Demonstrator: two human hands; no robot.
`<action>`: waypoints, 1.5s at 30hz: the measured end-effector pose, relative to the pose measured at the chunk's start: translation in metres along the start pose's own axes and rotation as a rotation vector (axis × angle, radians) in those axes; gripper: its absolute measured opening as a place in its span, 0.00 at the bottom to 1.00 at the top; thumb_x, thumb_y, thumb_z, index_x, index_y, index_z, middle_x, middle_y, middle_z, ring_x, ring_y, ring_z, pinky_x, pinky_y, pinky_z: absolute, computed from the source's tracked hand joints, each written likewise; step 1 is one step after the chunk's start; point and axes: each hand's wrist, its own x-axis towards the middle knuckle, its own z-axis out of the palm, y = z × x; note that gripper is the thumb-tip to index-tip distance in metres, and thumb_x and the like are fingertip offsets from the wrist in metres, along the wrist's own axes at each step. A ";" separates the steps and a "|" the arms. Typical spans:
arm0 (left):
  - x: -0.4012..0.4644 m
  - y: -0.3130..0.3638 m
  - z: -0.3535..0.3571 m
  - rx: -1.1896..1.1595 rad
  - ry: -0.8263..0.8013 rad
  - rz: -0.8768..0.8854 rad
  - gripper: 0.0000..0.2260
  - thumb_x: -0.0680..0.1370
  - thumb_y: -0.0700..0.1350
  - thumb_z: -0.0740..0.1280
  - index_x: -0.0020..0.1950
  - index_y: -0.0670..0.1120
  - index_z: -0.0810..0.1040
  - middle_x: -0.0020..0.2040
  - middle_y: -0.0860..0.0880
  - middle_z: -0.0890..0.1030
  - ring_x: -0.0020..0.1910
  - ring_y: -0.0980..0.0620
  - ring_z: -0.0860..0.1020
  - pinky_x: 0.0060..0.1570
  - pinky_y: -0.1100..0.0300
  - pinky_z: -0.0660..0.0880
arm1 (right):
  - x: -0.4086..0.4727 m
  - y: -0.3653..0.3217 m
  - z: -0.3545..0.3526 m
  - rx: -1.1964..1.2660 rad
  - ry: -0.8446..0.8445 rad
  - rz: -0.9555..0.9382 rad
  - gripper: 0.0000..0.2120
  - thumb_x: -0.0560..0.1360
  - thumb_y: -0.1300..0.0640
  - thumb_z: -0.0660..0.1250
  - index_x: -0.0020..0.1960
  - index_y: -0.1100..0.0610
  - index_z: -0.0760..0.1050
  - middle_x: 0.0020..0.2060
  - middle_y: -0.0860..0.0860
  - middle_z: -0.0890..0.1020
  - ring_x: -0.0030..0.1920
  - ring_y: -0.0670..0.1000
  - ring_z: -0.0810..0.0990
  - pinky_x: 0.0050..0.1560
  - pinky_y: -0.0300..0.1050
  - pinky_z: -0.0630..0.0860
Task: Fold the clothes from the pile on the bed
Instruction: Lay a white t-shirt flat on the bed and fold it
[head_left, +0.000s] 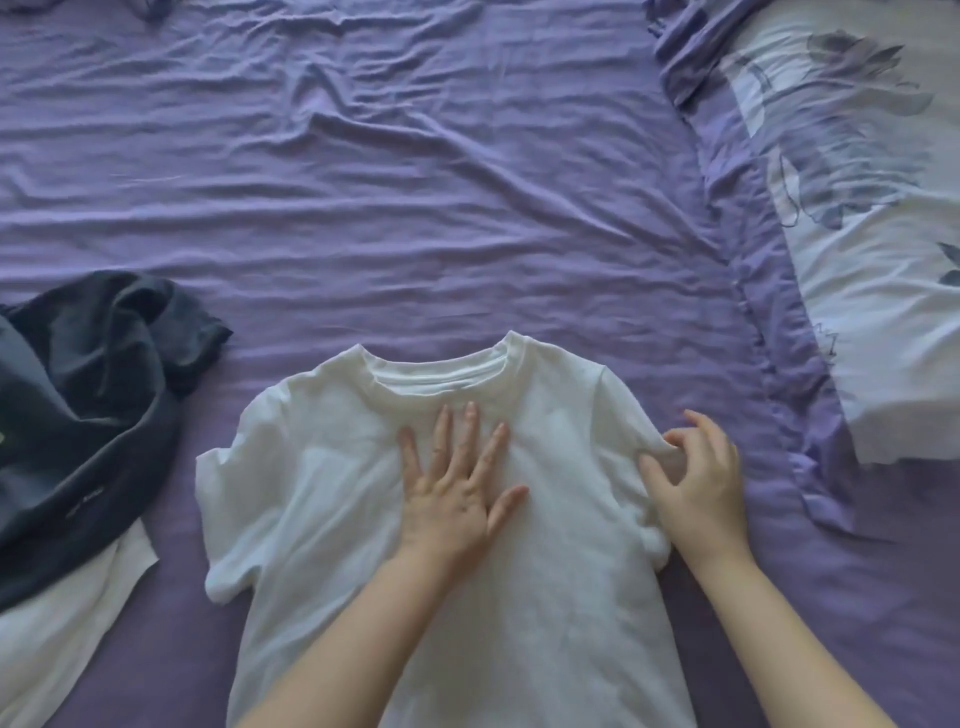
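Two hands worked on one white T-shirt (322, 519), which lay flat and face up on the purple sheet (363, 182), collar away from the person, hem running out of view at the near edge. The left hand (457, 488) lay palm down on the chest of the shirt just below the collar, fingers straight and spread, pressing the cloth and gripping nothing. The right hand (696, 483) sat at the shirt's right sleeve, fingers curled, thumb and fingertips pinching a fold of the sleeve cloth near the shoulder seam. That sleeve was bunched in toward the body; the opposite sleeve lay spread out flat on the sheet. To the left, apart from the shirt, sat the pile (88, 415): a dark grey garment (104, 374) crumpled on top of a white one (67, 623), both cut off by the left edge of the view. The grey garment carried a small pale mark, too small to read. At far right a pillow (857, 234), white with a grey leaf print and a purple frill, lay on the sheet, well apart from the shirt. The sheet was wrinkled all over.
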 end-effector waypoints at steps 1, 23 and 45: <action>0.000 0.002 -0.001 -0.004 0.003 0.001 0.31 0.76 0.66 0.46 0.74 0.52 0.63 0.75 0.45 0.62 0.74 0.39 0.58 0.69 0.32 0.51 | 0.003 -0.001 -0.006 0.092 0.025 0.031 0.09 0.69 0.63 0.73 0.45 0.60 0.74 0.54 0.55 0.77 0.57 0.58 0.74 0.53 0.40 0.66; 0.022 0.076 0.013 0.010 0.020 0.144 0.33 0.72 0.72 0.34 0.72 0.60 0.31 0.74 0.51 0.31 0.74 0.46 0.30 0.68 0.36 0.31 | 0.012 0.017 -0.021 0.274 0.161 0.001 0.18 0.73 0.66 0.65 0.61 0.57 0.71 0.52 0.51 0.75 0.51 0.50 0.73 0.48 0.33 0.64; 0.001 0.110 0.009 -0.087 0.024 0.194 0.27 0.78 0.65 0.43 0.75 0.56 0.52 0.77 0.47 0.54 0.76 0.41 0.49 0.70 0.39 0.45 | -0.057 0.028 -0.020 0.359 -0.059 0.190 0.31 0.73 0.57 0.69 0.72 0.49 0.59 0.54 0.46 0.80 0.50 0.48 0.81 0.49 0.43 0.75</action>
